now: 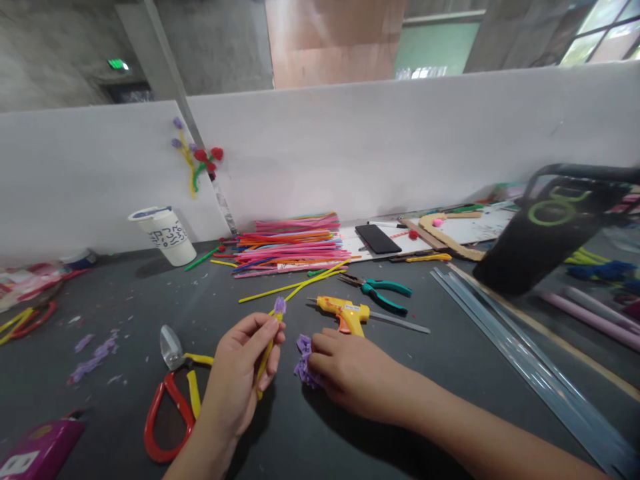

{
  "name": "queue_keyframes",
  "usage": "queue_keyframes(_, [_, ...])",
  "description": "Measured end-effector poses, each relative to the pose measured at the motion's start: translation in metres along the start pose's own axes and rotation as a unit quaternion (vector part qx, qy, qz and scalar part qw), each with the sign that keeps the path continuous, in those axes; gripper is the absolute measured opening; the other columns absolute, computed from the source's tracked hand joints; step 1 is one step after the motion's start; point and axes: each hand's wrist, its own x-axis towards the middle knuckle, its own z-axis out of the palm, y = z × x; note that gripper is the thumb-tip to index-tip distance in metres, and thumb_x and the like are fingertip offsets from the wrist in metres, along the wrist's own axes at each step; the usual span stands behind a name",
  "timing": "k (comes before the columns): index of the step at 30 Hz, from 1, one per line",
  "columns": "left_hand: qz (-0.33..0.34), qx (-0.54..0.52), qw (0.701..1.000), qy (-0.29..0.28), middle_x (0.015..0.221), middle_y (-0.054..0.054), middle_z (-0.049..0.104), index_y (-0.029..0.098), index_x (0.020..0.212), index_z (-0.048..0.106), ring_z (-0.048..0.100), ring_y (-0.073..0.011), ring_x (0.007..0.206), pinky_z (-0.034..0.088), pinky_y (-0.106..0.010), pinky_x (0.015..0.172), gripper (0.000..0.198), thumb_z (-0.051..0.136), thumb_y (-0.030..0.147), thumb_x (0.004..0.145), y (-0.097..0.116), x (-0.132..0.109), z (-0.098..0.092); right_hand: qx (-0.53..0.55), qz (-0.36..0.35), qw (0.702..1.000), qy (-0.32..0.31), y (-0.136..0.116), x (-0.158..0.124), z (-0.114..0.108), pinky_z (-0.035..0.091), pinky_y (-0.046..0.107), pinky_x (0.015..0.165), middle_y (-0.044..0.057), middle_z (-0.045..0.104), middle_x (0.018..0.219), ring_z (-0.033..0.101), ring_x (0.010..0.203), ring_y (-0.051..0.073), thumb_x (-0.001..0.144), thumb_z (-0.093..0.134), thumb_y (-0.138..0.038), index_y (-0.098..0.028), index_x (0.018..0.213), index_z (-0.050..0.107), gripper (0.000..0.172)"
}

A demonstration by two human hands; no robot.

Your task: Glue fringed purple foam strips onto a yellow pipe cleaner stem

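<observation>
My left hand (240,373) is closed around a yellow pipe-cleaner stem (265,360) tipped with a small purple bud (280,305), held upright above the dark table (400,400). My right hand (350,370) rests on the table with its fingers pinched on a heap of purple fuzzy pieces (304,360). A yellow and orange glue gun (345,313) lies just beyond my right hand.
Red-handled snips (170,387) lie left of my left hand. Green pliers (383,292), a pile of coloured pipe cleaners (290,250), a white cup (165,233), a phone (377,238), clear glue sticks (520,360) and a black bag (545,233) surround them. A white partition (400,140) backs the table.
</observation>
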Motion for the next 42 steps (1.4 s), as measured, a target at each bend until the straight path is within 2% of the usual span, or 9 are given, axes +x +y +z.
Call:
queue_keyframes(5, [-0.004, 0.000, 1.000, 0.002, 0.055, 0.003, 0.060, 0.014, 0.064, 0.061, 0.038, 0.0001, 0.033, 0.023, -0.008, 0.027, 0.022, 0.074, 0.031, 0.068, 0.001, 0.001, 0.001, 0.085, 0.024, 0.995, 0.036, 0.003, 0.004, 0.005, 0.038, 0.028, 0.068, 0.007, 0.062, 0.083, 0.053, 0.076, 0.017, 0.084, 0.051, -0.011, -0.014, 0.081, 0.061, 0.012])
queue_keyframes(11, [-0.037, 0.017, 0.999, -0.021, 0.054, 0.003, 0.059, 0.014, 0.064, 0.062, 0.036, 0.0003, 0.030, 0.023, -0.009, 0.027, 0.023, 0.073, 0.033, 0.068, 0.000, -0.003, 0.003, 0.257, 0.097, 0.954, 0.120, 0.001, 0.003, -0.018, 0.048, 0.025, 0.071, 0.004, 0.065, 0.081, 0.061, 0.076, 0.013, 0.085, 0.043, -0.007, -0.014, 0.089, 0.061, 0.019])
queue_keyframes(13, [-0.059, 0.035, 0.997, -0.041, 0.053, 0.003, 0.059, 0.014, 0.064, 0.062, 0.035, 0.0003, 0.029, 0.021, -0.009, 0.026, 0.024, 0.072, 0.035, 0.070, -0.002, -0.005, 0.004, 0.330, 0.116, 0.927, 0.136, -0.002, 0.001, -0.026, 0.051, 0.024, 0.069, 0.003, 0.065, 0.080, 0.064, 0.073, 0.012, 0.086, 0.043, -0.010, -0.014, 0.092, 0.059, 0.018])
queue_keyframes(17, [-0.095, 0.081, 0.989, -0.082, 0.042, 0.005, 0.053, 0.015, 0.063, 0.060, 0.030, 0.0003, 0.027, 0.019, -0.009, 0.028, 0.025, 0.069, 0.037, 0.073, -0.008, -0.009, 0.006, 0.520, 0.155, 0.822, 0.172, -0.008, -0.004, -0.034, 0.052, 0.024, 0.067, 0.000, 0.063, 0.072, 0.063, 0.069, 0.012, 0.080, 0.056, -0.020, -0.016, 0.083, 0.057, 0.005])
queue_keyframes(18, [-0.101, 0.091, 0.987, -0.090, 0.039, 0.006, 0.050, 0.015, 0.063, 0.059, 0.028, 0.0004, 0.026, 0.018, -0.009, 0.028, 0.026, 0.068, 0.037, 0.074, -0.010, -0.010, 0.006, 0.538, 0.156, 0.810, 0.171, -0.008, -0.005, -0.035, 0.051, 0.023, 0.065, -0.001, 0.062, 0.070, 0.062, 0.066, 0.011, 0.079, 0.057, -0.018, -0.015, 0.078, 0.057, 0.003])
queue_keyframes(22, [-0.123, 0.116, 0.980, -0.104, 0.034, 0.007, 0.046, 0.015, 0.063, 0.059, 0.026, -0.0001, 0.026, 0.017, -0.010, 0.028, 0.028, 0.066, 0.039, 0.075, -0.011, -0.011, 0.007, 0.530, 0.148, 0.821, 0.153, -0.007, -0.007, -0.034, 0.045, 0.019, 0.057, -0.003, 0.057, 0.063, 0.054, 0.058, 0.008, 0.082, 0.054, -0.015, -0.016, 0.072, 0.057, 0.010])
queue_keyframes(28, [-0.127, 0.129, 0.980, -0.084, 0.041, 0.006, 0.050, 0.016, 0.063, 0.059, 0.028, 0.0003, 0.028, 0.016, -0.010, 0.029, 0.025, 0.069, 0.037, 0.071, -0.008, -0.014, 0.011, 0.501, 0.138, 0.844, 0.132, -0.005, -0.008, -0.033, 0.045, 0.019, 0.060, -0.003, 0.057, 0.069, 0.054, 0.063, 0.009, 0.083, 0.052, -0.014, -0.016, 0.079, 0.059, 0.009])
queue_keyframes(34, [-0.130, 0.143, 0.976, -0.102, 0.035, 0.008, 0.043, 0.016, 0.063, 0.059, 0.026, -0.0009, 0.028, 0.015, -0.010, 0.029, 0.026, 0.068, 0.039, 0.073, -0.009, -0.013, 0.008, 0.402, 0.135, 0.891, 0.163, -0.008, -0.008, -0.032, 0.043, 0.018, 0.059, -0.003, 0.059, 0.072, 0.054, 0.064, 0.009, 0.080, 0.057, -0.008, -0.016, 0.076, 0.061, 0.010])
queue_keyframes(42, [-0.134, 0.131, 0.976, -0.113, 0.040, 0.009, 0.044, 0.017, 0.065, 0.059, 0.029, -0.0010, 0.030, 0.016, -0.010, 0.029, 0.026, 0.070, 0.040, 0.072, -0.012, -0.012, 0.005, 0.296, 0.096, 0.929, 0.199, -0.009, -0.009, -0.031, 0.042, 0.019, 0.059, -0.002, 0.062, 0.072, 0.055, 0.062, 0.009, 0.082, 0.058, -0.010, -0.016, 0.078, 0.060, 0.007])
